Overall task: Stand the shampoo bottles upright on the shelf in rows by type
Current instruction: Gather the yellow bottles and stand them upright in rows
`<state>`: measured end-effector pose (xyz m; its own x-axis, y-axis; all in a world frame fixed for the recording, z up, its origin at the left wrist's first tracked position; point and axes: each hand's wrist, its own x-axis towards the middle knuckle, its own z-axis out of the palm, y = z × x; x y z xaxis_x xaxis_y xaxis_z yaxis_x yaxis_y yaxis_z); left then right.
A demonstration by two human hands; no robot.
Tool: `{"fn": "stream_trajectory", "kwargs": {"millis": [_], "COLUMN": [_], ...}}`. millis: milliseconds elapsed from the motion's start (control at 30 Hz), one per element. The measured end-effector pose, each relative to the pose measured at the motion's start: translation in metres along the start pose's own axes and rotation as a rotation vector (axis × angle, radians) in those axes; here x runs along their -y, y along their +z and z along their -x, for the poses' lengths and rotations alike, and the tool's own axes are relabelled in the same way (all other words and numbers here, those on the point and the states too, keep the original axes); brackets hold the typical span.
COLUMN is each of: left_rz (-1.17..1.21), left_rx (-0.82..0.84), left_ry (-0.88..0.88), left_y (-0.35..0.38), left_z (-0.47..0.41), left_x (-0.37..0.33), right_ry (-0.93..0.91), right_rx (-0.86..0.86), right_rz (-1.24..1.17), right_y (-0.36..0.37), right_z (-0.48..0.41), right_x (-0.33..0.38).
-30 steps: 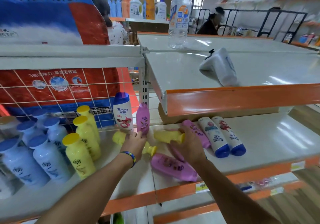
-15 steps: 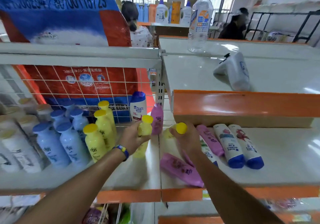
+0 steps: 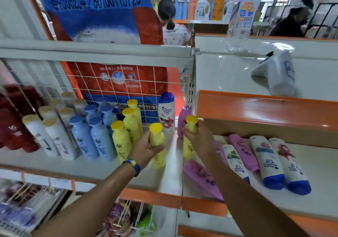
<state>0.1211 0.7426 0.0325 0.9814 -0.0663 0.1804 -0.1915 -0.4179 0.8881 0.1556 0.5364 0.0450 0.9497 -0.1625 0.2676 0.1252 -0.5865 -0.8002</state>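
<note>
Gripping a yellow bottle point(image 3: 157, 138) in the left hand point(image 3: 143, 151), upright, just right of the yellow row point(image 3: 130, 125). Clutching a second yellow bottle point(image 3: 188, 149) by the neck with the right hand point(image 3: 200, 139), farther right of that row.

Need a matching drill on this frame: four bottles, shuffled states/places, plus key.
Things
1. held yellow bottle beside the yellow row
2. water bottle
3. frontmost pink bottle
4. upright white bottle with a blue cap

States
A. lying flat on the lower shelf
B. standing on the top shelf
C. gripped by the left hand
D. standing free by the wire mesh

Pairs: 1-C, 2-B, 3-A, 4-D
</note>
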Motion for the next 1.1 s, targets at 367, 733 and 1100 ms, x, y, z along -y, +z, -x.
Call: {"fn": "stream_trajectory", "kwargs": {"millis": [367,733,1100], "left_rz": [-0.220,-0.195,-0.297], "left_rx": [-0.276,-0.368,-0.445], "left_ry": [-0.004,0.005,-0.026], "left_y": [-0.010,-0.003,-0.002], "left_z": [0.027,0.048,0.053], "left_x": [0.007,0.007,0.009], "right_ry": [0.196,0.111,0.023], "right_rx": [0.229,0.297,0.285], "right_rz": [0.056,0.039,0.019], "right_y": [0.029,0.064,0.107], "right_z": [0.023,0.016,0.019], "right_x": [-0.070,-0.051,-0.021]}}
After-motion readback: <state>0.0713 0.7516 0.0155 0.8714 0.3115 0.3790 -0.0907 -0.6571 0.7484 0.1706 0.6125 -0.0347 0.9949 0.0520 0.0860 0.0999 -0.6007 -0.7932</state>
